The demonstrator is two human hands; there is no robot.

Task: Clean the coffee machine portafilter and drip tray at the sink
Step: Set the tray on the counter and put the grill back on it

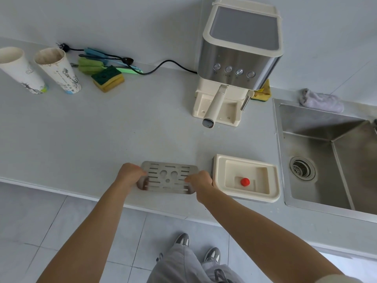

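Left hand [130,173] and right hand [201,180] each curl round 1 short end of the metal grate [168,177], which lies flat on the counter [102,129]. The drip tray [274,180] sits just beside it, near the sink [326,160]; the 2 parts are probably separated for washing. The portafilter [215,105] is in the coffee machine [238,54].

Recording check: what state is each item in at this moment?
Grate: off its tray, left hand and right hand gripping its ends.
Drip tray: uncovered, on the counter beside the sink, red float inside.
Portafilter: mounted in the coffee machine.
Plug: unplugged, lying on the counter.
Sink: visible part empty.
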